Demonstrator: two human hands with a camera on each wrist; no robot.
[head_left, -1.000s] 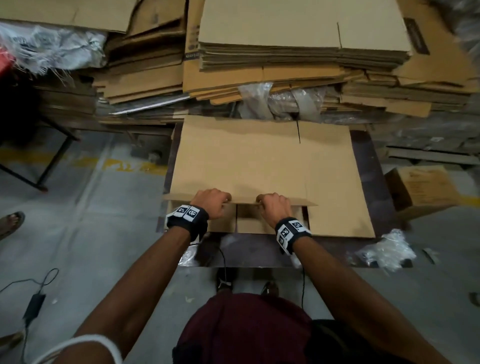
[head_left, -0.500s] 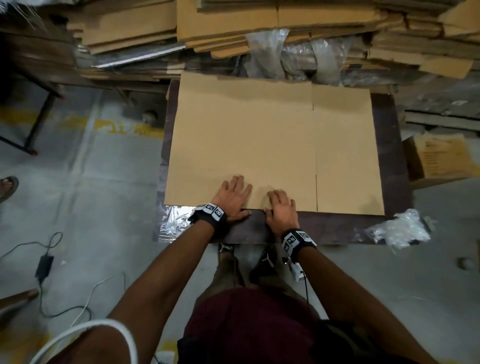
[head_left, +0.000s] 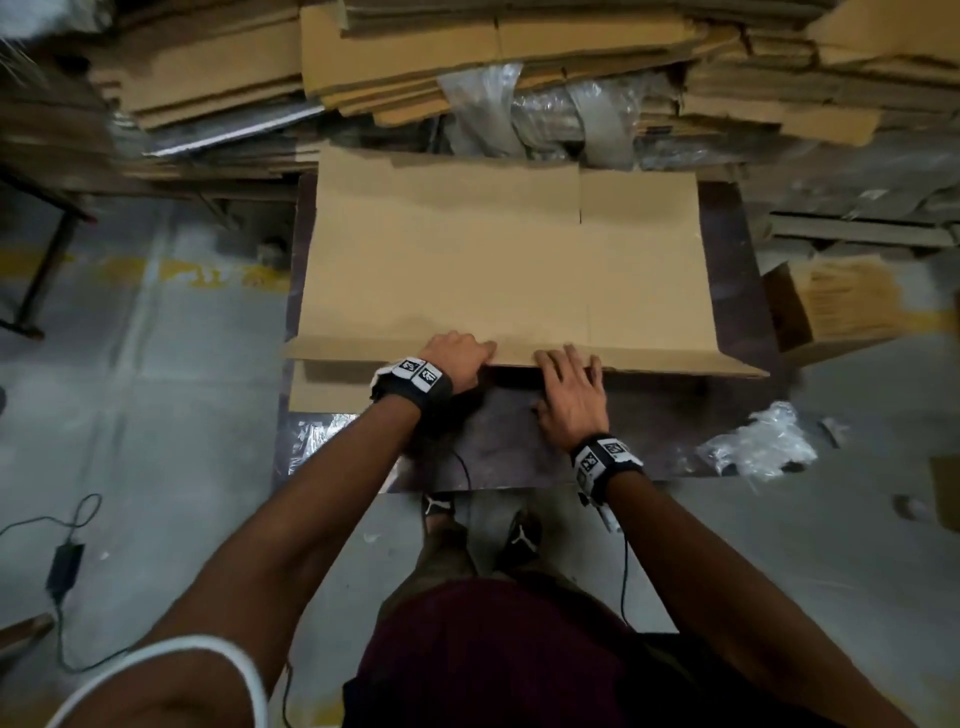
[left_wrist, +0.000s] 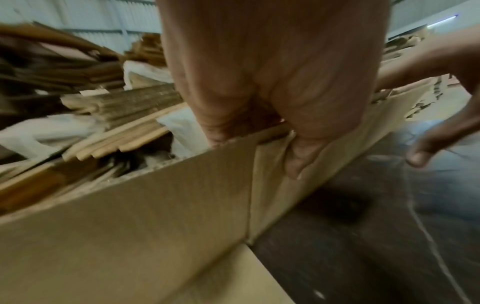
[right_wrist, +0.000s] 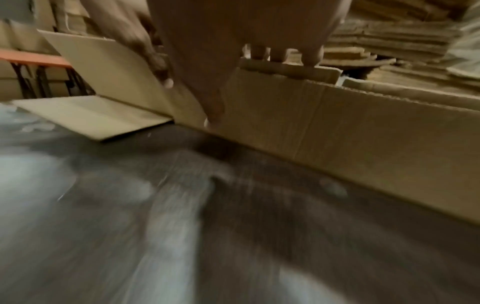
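Note:
A flattened brown cardboard box (head_left: 493, 260) lies on a dark table (head_left: 519, 447). Its near edge is raised off the table, and a lower flap (head_left: 332, 387) stays flat beneath it at the left. My left hand (head_left: 460, 353) grips that raised edge, fingers over the top and thumb (left_wrist: 296, 162) on the near face. My right hand (head_left: 569, 384) holds the same edge just to the right, with fingers (right_wrist: 280, 53) hooked over it and thumb (right_wrist: 215, 111) against the cardboard (right_wrist: 363, 127).
Tall stacks of flattened cartons (head_left: 519, 62) and a plastic-wrapped bundle (head_left: 545, 114) stand right behind the table. Crumpled plastic (head_left: 753, 447) lies at the table's right corner. A small carton (head_left: 841, 301) sits on the floor at right, a power adapter with cable (head_left: 65, 561) at left.
Half a second ago both hands lay flat on the box's near edge. Now their fingers curl around that edge, which has come up off the table.

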